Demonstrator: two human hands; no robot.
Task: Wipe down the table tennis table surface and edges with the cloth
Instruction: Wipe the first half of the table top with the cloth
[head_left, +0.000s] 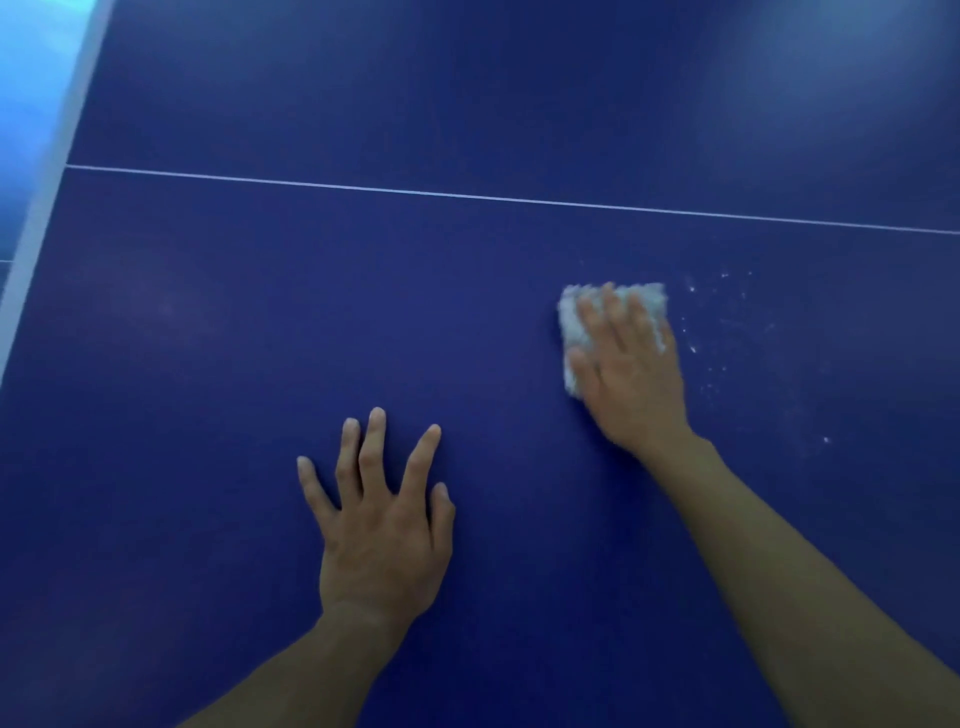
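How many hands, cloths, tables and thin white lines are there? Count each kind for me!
Hands: 2, the left hand and the right hand
Cloths: 1, the white cloth under the right hand
Tables: 1, the blue table
Thin white lines: 1, the thin white line across the table
Total: 5

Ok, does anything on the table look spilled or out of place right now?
Yes: small white specks lie scattered on the blue table just right of the cloth under the right hand. Lint or droplets, I cannot tell. Nothing else stands out.
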